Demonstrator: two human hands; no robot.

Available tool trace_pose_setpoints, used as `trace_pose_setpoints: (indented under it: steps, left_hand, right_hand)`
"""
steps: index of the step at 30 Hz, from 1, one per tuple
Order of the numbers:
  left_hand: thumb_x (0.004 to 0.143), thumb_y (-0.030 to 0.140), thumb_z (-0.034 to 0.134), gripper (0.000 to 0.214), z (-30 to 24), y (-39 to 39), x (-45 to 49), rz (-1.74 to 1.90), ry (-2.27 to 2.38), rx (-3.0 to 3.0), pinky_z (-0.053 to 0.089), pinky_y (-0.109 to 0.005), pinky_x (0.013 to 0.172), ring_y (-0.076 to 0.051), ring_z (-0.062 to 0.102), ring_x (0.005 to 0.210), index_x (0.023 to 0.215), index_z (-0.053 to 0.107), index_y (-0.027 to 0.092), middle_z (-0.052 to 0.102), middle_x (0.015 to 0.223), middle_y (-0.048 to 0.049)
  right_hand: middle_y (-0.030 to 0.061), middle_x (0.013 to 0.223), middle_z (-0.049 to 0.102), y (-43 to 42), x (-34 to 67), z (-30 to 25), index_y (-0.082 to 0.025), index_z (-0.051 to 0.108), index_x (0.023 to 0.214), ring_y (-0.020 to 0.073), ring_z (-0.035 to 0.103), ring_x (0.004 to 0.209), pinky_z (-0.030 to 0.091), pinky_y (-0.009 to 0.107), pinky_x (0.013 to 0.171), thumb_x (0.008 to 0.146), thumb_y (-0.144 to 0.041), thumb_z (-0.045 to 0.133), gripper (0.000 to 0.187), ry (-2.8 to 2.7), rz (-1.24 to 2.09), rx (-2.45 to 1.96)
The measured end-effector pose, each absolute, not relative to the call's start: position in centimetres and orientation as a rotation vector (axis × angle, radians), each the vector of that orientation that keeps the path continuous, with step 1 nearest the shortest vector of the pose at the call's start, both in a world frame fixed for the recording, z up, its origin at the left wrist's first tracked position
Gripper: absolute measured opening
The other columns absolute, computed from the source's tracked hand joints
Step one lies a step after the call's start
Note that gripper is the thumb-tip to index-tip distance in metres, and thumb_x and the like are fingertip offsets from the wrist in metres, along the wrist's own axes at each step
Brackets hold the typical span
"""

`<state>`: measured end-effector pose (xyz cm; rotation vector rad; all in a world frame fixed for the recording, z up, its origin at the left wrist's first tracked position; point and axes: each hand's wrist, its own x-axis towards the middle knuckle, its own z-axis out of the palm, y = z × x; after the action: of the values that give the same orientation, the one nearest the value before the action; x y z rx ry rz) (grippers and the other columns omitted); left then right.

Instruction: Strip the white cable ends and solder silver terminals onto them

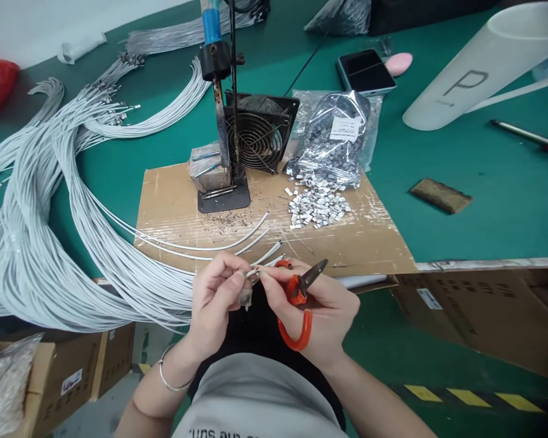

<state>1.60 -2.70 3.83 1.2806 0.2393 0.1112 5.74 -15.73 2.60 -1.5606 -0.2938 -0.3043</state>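
My left hand [219,298] pinches a white cable [252,273] close to its end, just over the front edge of the bench. Thumb and forefinger of my right hand [317,310] meet at the cable's tip, where fine detail is too small to make out. Scissors with orange handles [307,331] hang on my right hand, their dark blades pointing up and right. A small greyish wrap [245,297] shows at my left fingers. The big bundle of white cables [73,243] runs in from the left, several loose ends lying on the cardboard.
On the cardboard sheet [178,201] stand a soldering iron stand [223,201] and a black fan [258,134]. Small metal pieces [317,204] lie heaped before a plastic bag [333,140]. A phone [366,70], white pitcher [479,67] and brown block [441,194] are farther right.
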Motion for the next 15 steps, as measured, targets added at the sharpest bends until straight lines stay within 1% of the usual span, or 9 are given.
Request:
trace_pose_setpoints:
  steps: [1,3,6,8,11,13,15]
  left_hand:
    - [0.094,0.046,0.077,0.027,3.9,-2.7,1.6,0.100,0.237,1.263,0.025,-0.021,0.042,-0.009,0.035,0.048,0.089,0.071,0.021,0.055,0.064,0.0036]
    - [0.091,0.046,0.080,0.027,3.9,-2.6,1.6,0.097,0.245,1.275,0.031,-0.021,0.046,-0.010,0.042,0.052,0.092,0.072,0.020,0.058,0.066,0.0024]
    - [0.091,0.042,0.084,0.026,4.0,-2.8,1.7,0.114,0.297,1.315,0.037,-0.021,0.052,-0.010,0.049,0.056,0.090,0.071,0.020,0.062,0.067,0.0021]
    - [0.091,0.041,0.084,0.025,4.0,-2.9,1.8,0.110,0.318,1.299,0.036,-0.020,0.052,-0.009,0.048,0.055,0.089,0.072,0.020,0.061,0.066,0.0028]
    - [0.091,0.039,0.084,0.022,4.0,-2.8,1.9,0.101,0.314,1.280,0.035,-0.020,0.054,-0.009,0.044,0.056,0.089,0.074,0.020,0.059,0.064,0.0038]
    - [0.091,0.038,0.084,0.019,4.1,-2.7,1.9,0.097,0.315,1.292,0.034,-0.020,0.053,-0.009,0.042,0.057,0.090,0.076,0.021,0.057,0.064,0.0044]
    - [0.092,0.039,0.084,0.018,4.3,-2.6,1.9,0.103,0.312,1.315,0.035,-0.020,0.054,-0.009,0.042,0.058,0.091,0.078,0.022,0.057,0.064,0.0043]
  right_hand:
    - [0.0002,0.060,0.066,-15.7,5.7,2.6,-0.024,0.083,0.082,0.0153,0.059,0.052,0.050,0.028,0.048,0.085,-0.014,0.075,0.013,-0.301,-0.318,-1.574]
    - [-0.0004,0.059,0.064,-15.7,5.7,2.5,-0.024,0.083,0.082,0.0147,0.057,0.052,0.048,0.028,0.048,0.086,-0.012,0.074,0.015,-0.330,-0.355,-1.598]
    - [-0.0022,0.058,0.059,-15.7,5.7,2.5,-0.024,0.082,0.084,0.0127,0.052,0.051,0.045,0.027,0.049,0.085,-0.006,0.074,0.020,-0.397,-0.428,-1.622]
    - [-0.0029,0.059,0.056,-15.8,5.8,2.4,-0.025,0.083,0.090,0.0123,0.049,0.052,0.043,0.027,0.049,0.084,-0.003,0.074,0.024,-0.454,-0.466,-1.622]
    - [-0.0029,0.061,0.054,-16.4,6.2,2.3,-0.027,0.084,0.098,0.0128,0.049,0.053,0.041,0.027,0.050,0.086,-0.003,0.073,0.028,-0.527,-0.448,-1.605]
    - [-0.0028,0.062,0.054,-17.2,6.7,2.4,-0.025,0.083,0.097,0.0125,0.049,0.053,0.040,0.027,0.050,0.087,-0.005,0.073,0.024,-0.550,-0.392,-1.615]
    - [-0.0024,0.063,0.055,-18.3,7.3,2.7,-0.022,0.079,0.089,0.0122,0.049,0.054,0.039,0.027,0.049,0.087,-0.009,0.076,0.013,-0.582,-0.315,-1.652]
